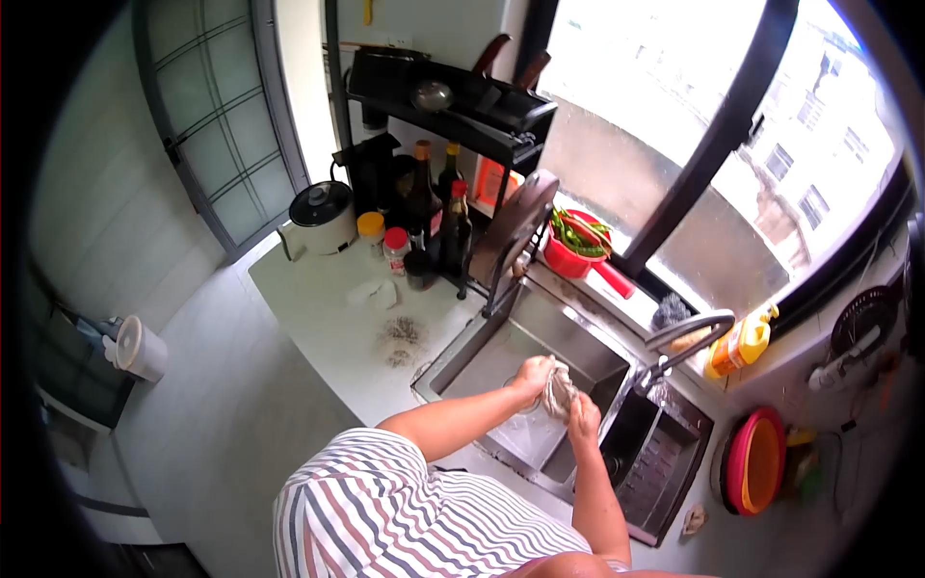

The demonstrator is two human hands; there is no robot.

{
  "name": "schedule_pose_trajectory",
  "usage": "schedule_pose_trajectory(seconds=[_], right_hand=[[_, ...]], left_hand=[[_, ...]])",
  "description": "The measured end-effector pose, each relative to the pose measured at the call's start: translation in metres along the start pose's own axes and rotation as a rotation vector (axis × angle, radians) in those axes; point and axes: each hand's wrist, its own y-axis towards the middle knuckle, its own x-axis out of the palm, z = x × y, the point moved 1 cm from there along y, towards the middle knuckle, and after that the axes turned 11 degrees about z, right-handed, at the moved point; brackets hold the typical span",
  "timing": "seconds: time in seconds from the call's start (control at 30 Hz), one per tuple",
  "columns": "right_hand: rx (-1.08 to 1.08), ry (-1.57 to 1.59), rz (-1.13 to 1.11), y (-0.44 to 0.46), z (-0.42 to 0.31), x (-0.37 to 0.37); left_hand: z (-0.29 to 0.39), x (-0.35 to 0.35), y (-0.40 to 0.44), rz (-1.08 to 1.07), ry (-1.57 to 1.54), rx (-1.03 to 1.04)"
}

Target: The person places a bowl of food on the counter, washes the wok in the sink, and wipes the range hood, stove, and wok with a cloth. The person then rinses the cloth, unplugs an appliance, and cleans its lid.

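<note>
Above the large stainless-steel sink basin point(602, 337), my left hand point(532, 380) is closed around the upper left end of a greyish-white cloth point(558, 393). My right hand point(583, 420) grips its lower right end, so the cloth is bunched between both fists. To the right of the hands a dark faucet point(703, 332) curves over the sink's edge. Next to it sits a smaller, dark basin with a drain tray point(665, 458).
Dark dirt point(402, 331) marks the counter point(332, 323) left of the sink. A rice cooker point(323, 217), bottles point(457, 226) and jars stand behind. Red colander point(576, 249) with peppers and yellow bottle point(742, 344) line the windowsill. Colourful basins point(756, 460) lean at right.
</note>
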Motion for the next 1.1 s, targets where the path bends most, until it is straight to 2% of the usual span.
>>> schedule_pose_trajectory(seconds=[0.07, 0.13, 0.2, 0.27, 0.33, 0.37, 0.4, 0.47, 0.53, 0.6, 0.67, 0.7, 0.73, 0.77, 0.8, 0.83, 0.87, 0.93, 0.97, 1.0, 1.03, 1.07, 1.1], right_hand=[[-0.097, -0.054, 0.133, 0.006, -0.034, -0.012], [0.025, -0.087, 0.136, 0.017, -0.043, -0.019], [0.031, -0.112, 0.223, 0.02, -0.067, -0.032], [0.041, -0.066, 0.318, 0.027, -0.054, -0.035], [0.036, -0.161, 0.476, 0.037, -0.014, -0.048], [0.329, 0.092, 0.467, 0.038, 0.001, -0.061], [0.616, 0.354, 0.447, 0.036, 0.012, -0.071], [0.75, 0.603, 0.414, 0.022, -0.009, -0.091], [0.774, 0.734, 0.447, 0.015, -0.007, -0.099], [0.695, 0.545, 0.342, 0.012, 0.013, -0.095], [0.507, -0.088, 0.042, 0.0, -0.009, -0.089], [0.32, -0.24, -0.185, -0.001, 0.005, -0.079], [0.207, -0.244, -0.202, -0.005, -0.024, -0.077], [0.141, -0.05, -0.175, -0.004, -0.054, -0.078], [-0.016, 0.079, -0.148, 0.0, -0.086, -0.082], [-0.105, 0.226, -0.124, 0.003, -0.113, -0.084], [-0.128, 0.407, -0.174, 0.006, -0.138, -0.089], [0.093, 0.628, -0.366, 0.012, -0.141, -0.087], [0.152, 0.425, -0.345, 0.017, -0.124, -0.085], [0.028, 0.304, -0.291, 0.018, -0.124, -0.084], [0.038, 0.185, -0.378, 0.016, -0.121, -0.09], [0.048, 0.062, -0.469, 0.015, -0.119, -0.097], [0.053, 0.076, -0.369, 0.014, -0.121, -0.101]], left_hand=[[-0.008, -0.007, 0.009, 0.071, 0.334, 0.338], [0.012, -0.008, -0.005, 0.012, 0.327, 0.33], [0.036, 0.008, -0.028, -0.012, -0.001, 0.036], [0.061, 0.016, -0.055, -0.227, -0.245, -0.195], [0.066, 0.0, -0.055, -0.287, -0.261, -0.27], [0.071, -0.008, -0.055, -0.27, -0.222, -0.161], [0.081, -0.017, -0.052, -0.267, -0.193, -0.19], [0.101, -0.029, -0.047, -0.22, -0.183, -0.112], [0.116, -0.034, -0.039, -0.216, -0.124, -0.012], [0.127, -0.03, -0.034, -0.278, -0.091, 0.051], [0.151, -0.011, -0.052, -0.375, -0.049, 0.038], [0.159, 0.002, -0.062, -0.524, 0.02, 0.003], [0.16, 0.012, -0.068, -0.675, 0.089, -0.035], [0.151, 0.019, -0.064, -0.799, 0.166, -0.053], [0.151, 0.029, -0.071, -0.876, 0.248, -0.09], [0.147, 0.037, -0.071, -0.89, 0.407, 0.036], [0.142, 0.045, -0.073, -0.897, 0.566, 0.161], [0.141, 0.053, -0.075, -0.81, 0.52, 0.114], [0.144, 0.053, -0.072, -0.809, 0.579, 0.134], [0.149, 0.052, -0.071, -0.806, 0.637, 0.156], [0.156, 0.049, -0.071, -0.808, 0.642, 0.153], [0.164, 0.044, -0.073, -0.88, 0.904, 0.336], [0.168, 0.039, -0.073, -0.94, 1.164, 0.523]])
